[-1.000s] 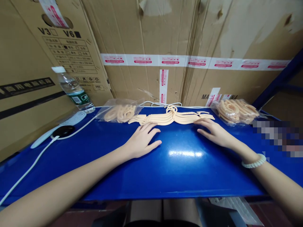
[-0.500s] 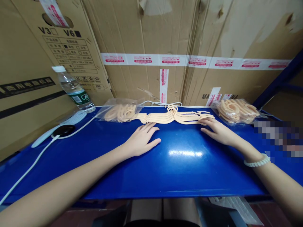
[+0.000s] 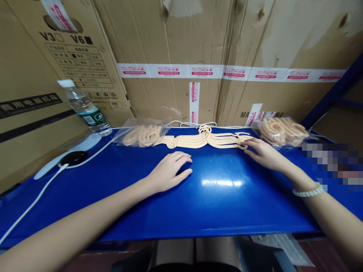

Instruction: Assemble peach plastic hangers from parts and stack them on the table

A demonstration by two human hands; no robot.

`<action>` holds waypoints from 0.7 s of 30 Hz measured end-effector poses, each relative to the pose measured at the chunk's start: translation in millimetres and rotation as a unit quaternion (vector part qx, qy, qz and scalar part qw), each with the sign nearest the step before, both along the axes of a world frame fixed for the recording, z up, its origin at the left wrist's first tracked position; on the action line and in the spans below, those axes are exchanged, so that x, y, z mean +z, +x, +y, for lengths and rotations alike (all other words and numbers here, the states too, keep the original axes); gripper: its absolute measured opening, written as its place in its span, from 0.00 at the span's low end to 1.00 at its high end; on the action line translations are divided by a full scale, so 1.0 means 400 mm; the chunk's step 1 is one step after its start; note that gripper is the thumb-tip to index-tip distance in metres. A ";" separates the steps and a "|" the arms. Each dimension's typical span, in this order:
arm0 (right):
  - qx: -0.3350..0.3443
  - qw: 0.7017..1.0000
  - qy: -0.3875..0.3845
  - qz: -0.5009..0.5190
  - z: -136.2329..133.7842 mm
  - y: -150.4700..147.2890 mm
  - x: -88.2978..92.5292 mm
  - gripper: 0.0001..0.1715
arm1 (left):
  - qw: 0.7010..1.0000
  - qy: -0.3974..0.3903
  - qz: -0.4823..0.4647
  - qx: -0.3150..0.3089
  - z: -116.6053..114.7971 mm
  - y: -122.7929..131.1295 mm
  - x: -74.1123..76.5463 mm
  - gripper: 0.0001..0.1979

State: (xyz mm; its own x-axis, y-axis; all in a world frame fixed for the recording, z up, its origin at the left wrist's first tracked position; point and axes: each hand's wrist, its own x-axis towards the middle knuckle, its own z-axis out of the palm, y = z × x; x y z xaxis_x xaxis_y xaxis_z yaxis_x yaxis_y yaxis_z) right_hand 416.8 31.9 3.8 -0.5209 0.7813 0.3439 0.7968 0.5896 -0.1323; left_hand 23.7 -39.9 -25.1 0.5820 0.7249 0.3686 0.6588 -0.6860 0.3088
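Several beige clothes hangers (image 3: pixel 193 141) lie flat and nested together at the back of the blue table, their hooks pointing toward the cardboard. My left hand (image 3: pixel 170 172) rests on the table in front of their left half, fingers loosely apart and holding nothing. At the stack's right end, my right hand (image 3: pixel 263 153) reaches over the hanger tips with thumb and fingers apart; its fingertips seem to touch the outermost hangers. A clear bag of folded beige hangers (image 3: pixel 144 134) lies beside the stack's left end. Another bagged bundle (image 3: pixel 280 131) sits beyond my right hand.
A water bottle (image 3: pixel 89 111) leans at the back left, near a pale hairbrush (image 3: pixel 85 144) and a black oval device (image 3: pixel 73 158) with a white cable. Cardboard boxes (image 3: pixel 170 98) wall off the back and left. A blue metal post (image 3: pixel 334 90) rises at right.
My left hand has drawn back slightly from the hangers toward me. My right hand has shifted a little to the right at the stack's end. The view has moved slightly.
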 end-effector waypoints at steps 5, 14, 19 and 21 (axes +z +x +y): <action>-0.023 1.000 0.004 0.005 -0.006 0.002 0.014 0.18 | 1.000 0.007 -0.005 -0.012 0.000 0.000 -0.005 0.12; -0.120 0.992 -0.013 0.016 -0.025 -0.025 0.039 0.13 | 1.000 0.012 -0.010 -0.016 0.002 -0.001 -0.007 0.12; -0.118 0.993 0.004 0.030 -0.033 -0.031 0.046 0.16 | 1.000 0.010 -0.012 -0.017 0.002 -0.001 -0.008 0.12; -0.107 0.994 0.007 0.037 -0.034 -0.029 0.048 0.20 | 1.000 0.010 -0.015 -0.017 0.001 -0.001 -0.009 0.12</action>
